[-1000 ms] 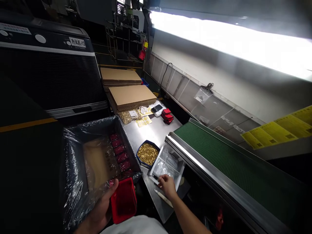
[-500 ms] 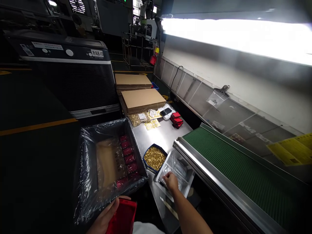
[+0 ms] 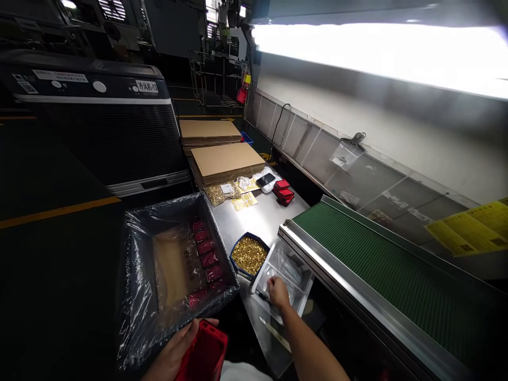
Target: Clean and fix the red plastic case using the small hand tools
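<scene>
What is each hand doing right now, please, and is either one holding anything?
Left hand: closed on the red tray, gripping its edge.
Right hand: reaching into the clear bin of plastic bags; whether the fingers grip one cannot be told.

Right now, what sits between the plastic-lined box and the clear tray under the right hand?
In the head view, a blue dish of small gold pieces sits between them on the steel table.
</scene>
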Tool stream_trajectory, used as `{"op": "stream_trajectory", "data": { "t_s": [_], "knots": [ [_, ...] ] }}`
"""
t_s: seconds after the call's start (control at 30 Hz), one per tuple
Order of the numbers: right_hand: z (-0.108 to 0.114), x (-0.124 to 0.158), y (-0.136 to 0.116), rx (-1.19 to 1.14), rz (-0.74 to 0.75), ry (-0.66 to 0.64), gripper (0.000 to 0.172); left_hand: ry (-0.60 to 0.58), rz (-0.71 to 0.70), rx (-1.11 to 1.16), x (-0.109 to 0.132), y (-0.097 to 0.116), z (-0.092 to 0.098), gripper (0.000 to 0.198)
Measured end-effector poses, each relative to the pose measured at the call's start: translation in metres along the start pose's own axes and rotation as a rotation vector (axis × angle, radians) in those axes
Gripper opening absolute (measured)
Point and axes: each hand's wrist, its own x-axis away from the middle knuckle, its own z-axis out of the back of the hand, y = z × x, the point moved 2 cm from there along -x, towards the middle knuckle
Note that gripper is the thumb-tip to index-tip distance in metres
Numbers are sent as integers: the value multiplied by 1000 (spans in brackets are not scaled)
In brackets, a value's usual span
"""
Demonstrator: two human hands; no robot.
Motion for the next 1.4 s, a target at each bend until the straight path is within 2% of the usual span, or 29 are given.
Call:
{"op": "stream_trajectory", "data": {
  "t_s": [0.17, 0.37, 0.57, 0.7, 0.8, 0.9, 1.03, 1.13, 1.2, 1.3, 1.33, 1.4],
  "knots": [
    [0, 7, -2, -23, 18, 85, 22, -1, 19, 32, 2, 2, -6, 69],
    [-7, 7, -6, -86, 21, 53, 20, -6, 9, 17, 1, -2, -10, 65],
    [-2, 5, -4, -231, -87, 146, 24, -2, 20, -10, -7, -7, -3, 67],
    [0, 4, 0, -339, -216, 212, 28, -13, 77, 20, -8, -8, -8, 74],
    [3, 4, -1, -416, -227, 196, 30, -3, 72, 0, -9, -7, -12, 78],
    [11, 12, -11, -485, -165, 211, 33, 3, 55, -14, -9, -6, -16, 77],
    [23, 35, -31, -595, -110, 301, 36, 45, 24, 11, -8, -5, -18, 74],
    [33, 48, -44, -719, -154, 352, 41, 113, 0, 102, -11, -7, -14, 75],
    [40, 51, -51, -806, -208, 370, 45, 119, 5, 180, -18, -10, -8, 75],
    [41, 54, -74, -877, -205, 308, 47, 64, 9, 170, -38, -13, 1, 64],
    [36, 56, -86, -884, -171, 235, 46, 38, -6, 112, -46, -13, 3, 59],
    [19, 64, -117, -876, -77, 10, 45, -20, -55, -31, -61, -12, 5, 53]
  ]
}}
